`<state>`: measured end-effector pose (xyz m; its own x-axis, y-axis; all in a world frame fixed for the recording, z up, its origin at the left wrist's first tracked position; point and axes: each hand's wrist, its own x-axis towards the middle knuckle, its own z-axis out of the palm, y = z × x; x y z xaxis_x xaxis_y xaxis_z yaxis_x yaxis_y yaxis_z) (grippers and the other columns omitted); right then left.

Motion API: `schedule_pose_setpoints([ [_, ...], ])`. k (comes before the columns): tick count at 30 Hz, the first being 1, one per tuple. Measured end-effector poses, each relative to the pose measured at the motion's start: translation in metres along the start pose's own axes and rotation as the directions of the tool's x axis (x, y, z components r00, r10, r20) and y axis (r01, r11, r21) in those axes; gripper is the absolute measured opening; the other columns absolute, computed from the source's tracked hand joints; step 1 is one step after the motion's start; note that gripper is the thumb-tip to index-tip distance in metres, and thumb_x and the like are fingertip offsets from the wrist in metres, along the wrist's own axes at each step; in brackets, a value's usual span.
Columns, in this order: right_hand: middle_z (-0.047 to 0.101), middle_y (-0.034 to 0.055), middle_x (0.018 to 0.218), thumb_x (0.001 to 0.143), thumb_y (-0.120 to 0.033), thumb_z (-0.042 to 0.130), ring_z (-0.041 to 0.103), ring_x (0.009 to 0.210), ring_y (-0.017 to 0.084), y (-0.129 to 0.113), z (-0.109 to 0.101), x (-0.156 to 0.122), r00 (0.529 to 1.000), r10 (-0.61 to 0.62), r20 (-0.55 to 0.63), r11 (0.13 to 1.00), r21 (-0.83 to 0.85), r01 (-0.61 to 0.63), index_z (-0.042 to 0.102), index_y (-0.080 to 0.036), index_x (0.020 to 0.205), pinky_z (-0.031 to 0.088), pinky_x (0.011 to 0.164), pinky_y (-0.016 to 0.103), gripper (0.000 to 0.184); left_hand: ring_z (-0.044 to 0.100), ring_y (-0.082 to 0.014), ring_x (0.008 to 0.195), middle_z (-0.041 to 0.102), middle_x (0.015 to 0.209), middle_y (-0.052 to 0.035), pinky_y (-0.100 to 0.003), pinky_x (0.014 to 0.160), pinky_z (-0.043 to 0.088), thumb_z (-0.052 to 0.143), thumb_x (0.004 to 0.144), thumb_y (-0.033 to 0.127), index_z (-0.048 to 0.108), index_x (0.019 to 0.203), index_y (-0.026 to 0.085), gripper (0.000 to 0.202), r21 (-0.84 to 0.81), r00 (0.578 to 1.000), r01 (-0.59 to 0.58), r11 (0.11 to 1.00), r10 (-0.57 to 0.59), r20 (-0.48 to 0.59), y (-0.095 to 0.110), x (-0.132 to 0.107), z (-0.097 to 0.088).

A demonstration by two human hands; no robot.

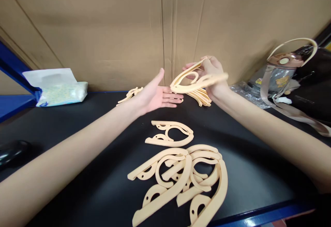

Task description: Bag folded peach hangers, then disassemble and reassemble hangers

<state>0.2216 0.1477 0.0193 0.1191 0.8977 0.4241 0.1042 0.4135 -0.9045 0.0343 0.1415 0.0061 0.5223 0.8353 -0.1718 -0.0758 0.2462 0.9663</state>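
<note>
My right hand (213, 66) gripped a cream folding hanger (183, 89) by one arm, raised above the black tabletop (108, 172), which left its hinged end bare on the side toward my left hand (156, 97). That hand was spread, thumb up, grasping nothing; I couldn't tell whether a fingertip touched the hinge. A bundle of hangers (200, 97) lay close together below and behind, probably kept there for easy reach. Nearer me lay a lone hanger (172, 143), then an overlapping heap of hangers (185, 173), perhaps loose because their spread arms nested poorly. The water bottle (280, 70) and plastic packet (62, 92) stood off to the sides, likely out of my arms' way.
</note>
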Motion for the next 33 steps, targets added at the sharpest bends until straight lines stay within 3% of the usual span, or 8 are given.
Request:
schedule_pose_setpoints([
  [5,0.064,0.009,0.112,0.099,-0.024,0.026,0.068,0.101,0.016,0.013,0.0,-0.001,0.973,-0.197,0.116,0.917,-0.329,0.225,0.034,-0.025,0.108,0.053,0.071,0.027,0.012,0.071,-0.0115,0.073,0.076,0.094,-0.0109,-0.02,0.071,0.059,0.057,0.096,0.012,0.072,0.089,0.01,0.017,-0.141,0.985,-0.077,0.987,0.054,-0.163,0.0,-0.006,0.016],
  [12,0.063,0.0067,0.09,0.083,-0.015,0.05,0.063,0.084,0.019,0.018,-0.01,0.003,0.916,-0.352,0.192,0.695,-0.602,0.393,0.051,-0.02,0.089,0.05,0.072,0.033,0.007,0.032,0.0043,0.035,0.074,0.105,-0.0054,-0.008,0.034,0.037,0.059,0.093,0.009,0.072,0.087,0.013,0.016,-0.181,0.963,-0.201,0.963,0.16,-0.217,0.019,-0.01,-0.006],
  [17,0.067,0.0056,0.083,0.079,-0.016,0.059,0.062,0.077,0.02,0.003,-0.018,0.005,0.942,-0.281,0.185,0.688,-0.645,0.332,0.053,-0.02,0.077,0.047,0.072,0.032,0.008,0.027,0.003,0.035,0.065,0.071,-0.0023,-0.009,0.03,0.024,0.063,0.091,0.008,0.074,0.081,0.011,0.015,0.001,0.965,-0.158,0.987,0.155,-0.213,0.028,-0.015,-0.009],
  [21,0.069,0.0086,0.091,0.088,-0.022,0.058,0.061,0.08,0.022,-0.014,-0.015,-0.006,0.875,-0.334,0.351,0.348,-0.816,0.461,0.059,-0.016,0.098,0.04,0.07,0.032,0.011,0.024,-0.0012,0.037,0.036,0.046,0.0057,-0.012,0.033,0.016,0.068,0.085,0.005,0.075,0.075,0.012,0.014,0.302,0.972,-0.11,0.947,0.167,-0.168,0.028,-0.02,-0.004],
  [23,0.068,0.0093,0.097,0.096,-0.023,0.049,0.06,0.081,0.022,-0.021,-0.009,-0.017,0.752,-0.325,0.573,0.129,-0.761,0.635,0.058,-0.015,0.111,0.036,0.068,0.031,0.018,0.025,-0.0023,0.039,0.034,0.046,0.0057,-0.014,0.035,0.016,0.07,0.083,0.006,0.075,0.073,0.014,0.013,0.425,0.983,-0.109,0.899,0.162,-0.091,0.026,-0.023,0.001],
  [26,0.066,0.0093,0.099,0.101,-0.015,0.036,0.058,0.077,0.019,-0.026,0.001,-0.033,0.589,-0.202,0.783,-0.046,-0.608,0.793,0.058,-0.014,0.113,0.03,0.061,0.03,0.025,0.028,-0.0032,0.04,0.035,0.048,0.0048,-0.016,0.038,0.018,0.07,0.081,0.005,0.069,0.063,0.015,0.02,0.489,0.989,-0.122,0.864,0.15,-0.018,0.024,-0.024,0.008],
  [30,0.064,0.0094,0.097,0.1,-0.01,0.031,0.054,0.062,0.016,-0.023,0.007,-0.04,0.627,-0.131,0.768,-0.15,-0.64,0.753,0.057,-0.013,0.11,0.02,0.052,0.031,0.028,0.026,-0.0023,0.038,0.035,0.048,0.0053,-0.018,0.036,0.014,0.072,0.076,0.003,0.059,0.053,0.015,0.029,0.449,0.985,-0.016,0.893,0.091,-0.146,0.025,-0.02,0.008],
  [33,0.064,0.0108,0.094,0.099,-0.007,0.027,0.056,0.06,0.018,-0.015,0.006,-0.038,0.661,-0.163,0.732,-0.216,-0.681,0.7,0.055,-0.012,0.109,0.019,0.051,0.032,0.029,0.037,-0.0046,0.039,0.044,0.049,0.0022,-0.017,0.037,0.026,0.067,0.079,0.003,0.057,0.052,0.015,0.031,0.384,0.976,0.041,0.922,0.045,-0.213,0.027,-0.017,0.007],
])
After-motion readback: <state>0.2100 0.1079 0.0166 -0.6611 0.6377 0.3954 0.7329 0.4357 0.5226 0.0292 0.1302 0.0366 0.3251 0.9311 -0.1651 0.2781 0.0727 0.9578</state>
